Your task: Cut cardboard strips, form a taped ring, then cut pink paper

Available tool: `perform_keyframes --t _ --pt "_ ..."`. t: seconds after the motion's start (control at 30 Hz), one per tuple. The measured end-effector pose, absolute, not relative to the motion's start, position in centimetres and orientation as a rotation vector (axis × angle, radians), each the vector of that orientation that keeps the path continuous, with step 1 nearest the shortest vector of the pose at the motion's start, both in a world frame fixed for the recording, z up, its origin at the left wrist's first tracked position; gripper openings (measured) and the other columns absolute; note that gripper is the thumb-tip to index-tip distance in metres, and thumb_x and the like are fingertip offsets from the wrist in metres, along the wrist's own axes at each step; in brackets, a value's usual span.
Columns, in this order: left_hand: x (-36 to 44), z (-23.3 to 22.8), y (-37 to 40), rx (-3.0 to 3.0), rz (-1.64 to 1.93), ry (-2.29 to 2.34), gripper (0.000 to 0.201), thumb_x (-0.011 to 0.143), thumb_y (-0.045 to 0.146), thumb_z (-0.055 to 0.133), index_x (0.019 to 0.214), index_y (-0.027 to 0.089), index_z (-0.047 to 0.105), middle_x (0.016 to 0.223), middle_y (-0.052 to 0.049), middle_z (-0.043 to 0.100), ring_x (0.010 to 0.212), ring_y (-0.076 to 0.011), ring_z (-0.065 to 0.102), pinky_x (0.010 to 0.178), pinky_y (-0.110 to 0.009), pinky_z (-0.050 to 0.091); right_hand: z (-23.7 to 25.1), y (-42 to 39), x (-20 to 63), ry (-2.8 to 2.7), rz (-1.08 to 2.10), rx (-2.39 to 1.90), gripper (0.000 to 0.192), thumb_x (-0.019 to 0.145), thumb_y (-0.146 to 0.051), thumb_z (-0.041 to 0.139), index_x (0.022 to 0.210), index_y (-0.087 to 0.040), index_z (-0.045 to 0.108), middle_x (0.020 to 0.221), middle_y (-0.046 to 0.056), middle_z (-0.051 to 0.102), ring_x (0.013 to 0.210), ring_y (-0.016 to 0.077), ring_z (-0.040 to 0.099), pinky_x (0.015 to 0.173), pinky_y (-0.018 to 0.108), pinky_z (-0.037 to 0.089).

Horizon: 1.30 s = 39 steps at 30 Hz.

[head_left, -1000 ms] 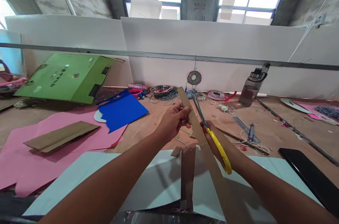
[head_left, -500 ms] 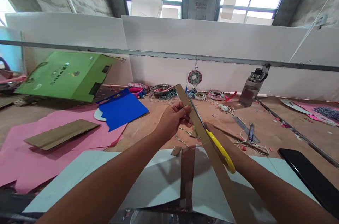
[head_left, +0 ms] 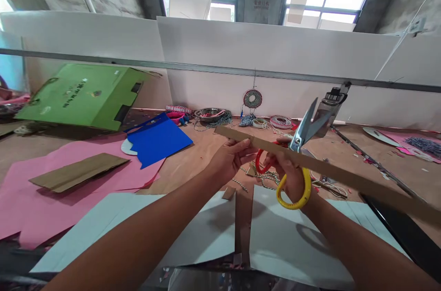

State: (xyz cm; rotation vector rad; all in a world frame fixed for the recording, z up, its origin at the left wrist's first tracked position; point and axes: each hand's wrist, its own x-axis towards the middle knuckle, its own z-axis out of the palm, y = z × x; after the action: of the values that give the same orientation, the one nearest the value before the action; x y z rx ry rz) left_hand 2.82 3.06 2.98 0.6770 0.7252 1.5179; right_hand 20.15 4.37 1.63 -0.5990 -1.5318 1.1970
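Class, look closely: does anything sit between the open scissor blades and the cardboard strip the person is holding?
Nothing visible does. The scissors in the right hand sit right at the cardboard strip, which the left hand grips near its far end.

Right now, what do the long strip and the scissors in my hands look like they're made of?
The strip looks like brown cardboard: matte, stiff, holding straight unsupported. The scissors seem to have bare metal blades, grey and shiny, open. One handle loop is glossy yellow, the other red, probably plastic.
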Motion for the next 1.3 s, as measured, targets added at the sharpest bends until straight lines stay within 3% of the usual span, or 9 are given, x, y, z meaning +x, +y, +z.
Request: perform_keyframes --t 0.1,0.23,0.3,0.43,0.57,0.7,0.83,1.1,1.3 --pt "3.0 2.2 2.9 0.768 1.341 0.712 0.012 0.079 0.017 0.069 0.089 0.01 0.07 0.084 -0.012 0.073 0.077 -0.0185 0.071 0.07 -0.027 0.058 1.9 5.7 21.0 -1.276 1.214 -0.597 0.025 0.079 -0.041 0.063 0.095 -0.024 0.054 0.081 0.001 0.06 0.075 0.0176 0.059 0.075 0.038 0.054" --pt "1.1 1.8 3.9 0.783 1.414 0.726 0.043 0.083 0.054 0.06 0.092 0.013 0.072 0.088 -0.013 0.072 0.079 -0.0203 0.069 0.067 -0.029 0.056 3.5 8.2 23.3 -1.227 1.298 -0.543 0.014 0.073 -0.03 0.062 0.082 -0.022 0.055 0.064 -0.001 0.056 0.061 0.0153 0.055 0.064 0.033 0.052" --pt "0.1 2.0 4.5 0.891 1.44 0.831 0.05 0.08 0.061 0.059 0.087 0.014 0.074 0.086 -0.013 0.071 0.075 -0.0179 0.066 0.064 -0.026 0.053 4.0 9.1 24.2 -1.249 1.336 -0.522 0.009 0.071 -0.026 0.058 0.078 -0.021 0.056 0.064 -0.001 0.057 0.059 0.0145 0.054 0.062 0.032 0.051" --pt "-0.4 2.9 4.2 1.394 1.089 1.074 0.028 0.071 0.043 0.075 0.081 0.017 0.077 0.068 -0.004 0.066 0.056 -0.0117 0.053 0.048 -0.02 0.039 3.9 9.6 24.7 -1.331 1.402 -0.61 0.008 0.072 -0.028 0.056 0.073 -0.02 0.055 0.062 0.0 0.057 0.058 0.0149 0.053 0.058 0.031 0.048" --pt "0.4 3.5 3.0 1.516 0.721 0.988 0.018 0.071 0.034 0.076 0.067 0.017 0.074 0.055 -0.001 0.053 0.046 -0.0091 0.042 0.041 -0.02 0.028 3.6 9.1 23.9 -1.345 1.414 -0.613 0.014 0.075 -0.033 0.062 0.077 -0.021 0.055 0.064 -0.001 0.056 0.057 0.0134 0.051 0.056 0.029 0.048" --pt "0.5 3.0 3.2 1.341 0.966 0.936 0.021 0.069 0.036 0.078 0.068 0.016 0.073 0.051 0.001 0.047 0.043 -0.007 0.036 0.039 -0.019 0.023 3.7 8.8 23.3 -1.335 1.408 -0.652 0.031 0.078 -0.051 0.065 0.078 -0.022 0.053 0.064 -0.002 0.052 0.056 0.0126 0.051 0.055 0.028 0.048" --pt "0.0 2.4 3.9 1.226 1.202 0.901 0.031 0.066 0.036 0.081 0.086 0.014 0.074 0.069 -0.004 0.062 0.054 -0.009 0.051 0.045 -0.018 0.035 3.2 8.3 23.0 -1.478 1.439 -0.737 0.041 0.08 -0.062 0.059 0.077 -0.022 0.05 0.059 -0.002 0.051 0.052 0.0126 0.049 0.048 0.026 0.045" --pt "-0.2 2.2 4.4 1.143 1.408 0.959 0.033 0.06 0.029 0.085 0.083 0.015 0.066 0.072 -0.003 0.064 0.062 -0.0125 0.06 0.054 -0.021 0.049 1.6 6.6 21.5 -1.796 1.32 -0.804 0.035 0.088 -0.055 0.05 0.098 -0.022 0.047 0.063 -0.006 0.049 0.047 0.0105 0.045 0.042 0.023 0.039" --pt "-0.6 2.4 4.9 1.051 1.548 0.947 0.036 0.059 0.026 0.084 0.087 0.014 0.064 0.081 -0.005 0.067 0.066 -0.013 0.063 0.055 -0.022 0.052 1.7 6.4 21.4 -1.986 1.029 -0.893 0.025 0.082 -0.044 0.062 0.095 -0.024 0.054 0.075 -0.001 0.059 0.062 0.0141 0.052 0.056 0.028 0.045"
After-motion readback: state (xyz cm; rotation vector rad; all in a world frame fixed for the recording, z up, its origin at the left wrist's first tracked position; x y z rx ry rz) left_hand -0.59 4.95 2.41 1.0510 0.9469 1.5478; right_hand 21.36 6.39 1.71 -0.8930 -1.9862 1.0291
